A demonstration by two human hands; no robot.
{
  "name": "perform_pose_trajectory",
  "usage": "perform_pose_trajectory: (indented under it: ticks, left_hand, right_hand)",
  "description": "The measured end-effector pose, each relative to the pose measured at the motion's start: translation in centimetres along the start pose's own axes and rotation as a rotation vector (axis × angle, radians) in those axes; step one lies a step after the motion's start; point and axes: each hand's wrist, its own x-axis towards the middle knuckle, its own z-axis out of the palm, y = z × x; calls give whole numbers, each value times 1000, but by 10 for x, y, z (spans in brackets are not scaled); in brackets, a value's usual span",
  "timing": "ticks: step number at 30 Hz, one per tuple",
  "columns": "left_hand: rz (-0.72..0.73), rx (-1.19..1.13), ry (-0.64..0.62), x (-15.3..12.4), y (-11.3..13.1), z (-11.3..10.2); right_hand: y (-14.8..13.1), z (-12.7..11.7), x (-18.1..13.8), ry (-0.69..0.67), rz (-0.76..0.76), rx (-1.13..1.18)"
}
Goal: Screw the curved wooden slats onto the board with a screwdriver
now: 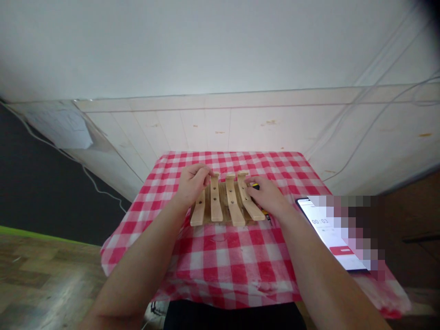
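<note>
In the middle of the table lies a wooden hook rack [222, 206]. It has several curved light-wood hooks [217, 211] side by side on a board, each with dark screw holes or screw heads. My left hand [195, 183] is closed, its fingers curled around the upper end of the leftmost hook and partly covering it. At the rack's other side, my right hand [264, 191] holds the rightmost hook between thumb and fingers near its upper part. Beside the rack, partly under my right hand, lies a yellow and black screwdriver [255, 186].
A red and white checked cloth [220, 259] covers the table. On the right a phone [328, 233] shows a running timer, next to a blurred-out patch. The pale panelled wall [220, 123] stands right behind the table. Loose cables hang on both sides.
</note>
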Motion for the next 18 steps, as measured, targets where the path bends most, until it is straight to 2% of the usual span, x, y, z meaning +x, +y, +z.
perform_pose_trajectory:
  ticks: [11, 15, 18]
  left_hand:
    - [64, 32, 14, -2, 0, -2]
    - [149, 28, 148, 4, 8, -15]
    - [117, 103, 300, 14, 13, -39]
  right_hand:
    - [1, 0, 1, 30, 3, 95]
    - [0, 0, -1, 38, 64, 243]
    - [1, 1, -2, 54, 111, 411]
